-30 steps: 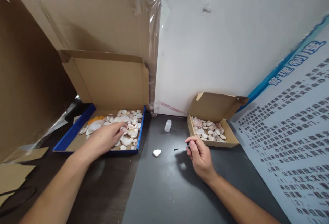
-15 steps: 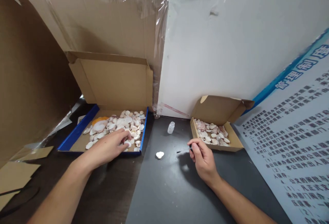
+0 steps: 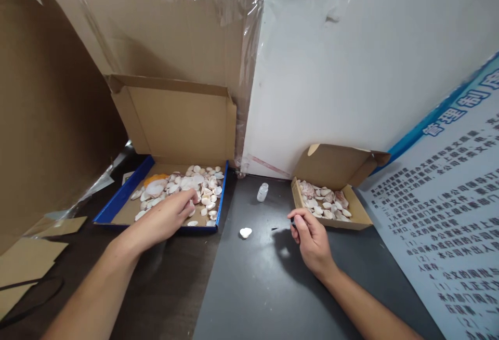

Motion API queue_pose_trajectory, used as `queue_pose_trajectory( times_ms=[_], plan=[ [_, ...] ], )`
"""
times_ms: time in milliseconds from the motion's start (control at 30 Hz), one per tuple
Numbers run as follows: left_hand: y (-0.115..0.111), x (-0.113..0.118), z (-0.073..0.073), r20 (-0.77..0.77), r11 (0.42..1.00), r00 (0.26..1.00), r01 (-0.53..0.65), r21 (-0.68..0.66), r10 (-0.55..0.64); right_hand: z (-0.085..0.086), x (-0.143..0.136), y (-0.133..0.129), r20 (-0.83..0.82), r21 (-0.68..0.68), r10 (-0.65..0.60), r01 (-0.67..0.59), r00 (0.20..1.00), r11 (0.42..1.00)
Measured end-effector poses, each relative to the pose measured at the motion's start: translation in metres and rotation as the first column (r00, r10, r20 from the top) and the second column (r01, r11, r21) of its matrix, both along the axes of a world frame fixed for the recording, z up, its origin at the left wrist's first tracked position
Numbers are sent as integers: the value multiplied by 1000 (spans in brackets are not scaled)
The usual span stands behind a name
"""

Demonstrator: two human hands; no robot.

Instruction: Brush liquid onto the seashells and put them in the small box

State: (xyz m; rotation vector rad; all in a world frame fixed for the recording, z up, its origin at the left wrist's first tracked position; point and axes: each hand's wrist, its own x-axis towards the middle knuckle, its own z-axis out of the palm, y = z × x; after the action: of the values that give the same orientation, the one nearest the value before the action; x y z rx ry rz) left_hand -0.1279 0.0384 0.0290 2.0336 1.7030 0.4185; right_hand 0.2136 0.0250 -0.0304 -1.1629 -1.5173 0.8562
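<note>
Inside the blue-edged cardboard box [image 3: 102, 213], my left hand [image 3: 171, 212] reaches into a heap of seashells [image 3: 189, 180]. Its thumb and fingers are pinched together on a small pale shell [image 3: 191, 209], mostly covered by the fingers. Over the grey tabletop, my right hand [image 3: 310, 236] is closed around the black handle of what looks like a thin brush [image 3: 274, 229]; its dark tip points left. One white shell [image 3: 245, 233] lies on the table between the hands. A small clear bottle [image 3: 262, 192] with whitish contents stands beyond it.
A smaller open cardboard box [image 3: 364, 219] with shells sits behind my right hand. White board [image 3: 312, 69] and brown cardboard [image 3: 175, 28] stand upright at the back. A printed sign [image 3: 436, 189] leans at right. Flat cardboard pieces [image 3: 31, 267] lie at left.
My left hand has lifted slightly from the shells, its fingers closing on one. The right hand keeps its hold on the brush. The whole view has shifted a little.
</note>
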Motion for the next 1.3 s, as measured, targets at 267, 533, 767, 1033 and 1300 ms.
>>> queue_pose_trajectory(
  times_ms=[267,533,767,1033,1300],
  plan=[
    [3,-7,7,114,995,990,-89,49,83,3,-1,-1,-4,-5,-11,11,1000,1000],
    [12,-13,9,88,968,986,-153,199,138,4,-2,-1,-14,-25,-6,5,1000,1000],
    [10,-21,15,171,951,957,-264,163,236,7,-2,1,3,-12,1,-1,1000,1000],
    [10,-28,21,297,866,850,-485,119,435,6,-2,0,14,-20,9,-8,1000,1000],
    [9,-28,23,310,766,780,-612,197,544,6,-1,1,36,-18,23,-22,999,1000]
  ],
)
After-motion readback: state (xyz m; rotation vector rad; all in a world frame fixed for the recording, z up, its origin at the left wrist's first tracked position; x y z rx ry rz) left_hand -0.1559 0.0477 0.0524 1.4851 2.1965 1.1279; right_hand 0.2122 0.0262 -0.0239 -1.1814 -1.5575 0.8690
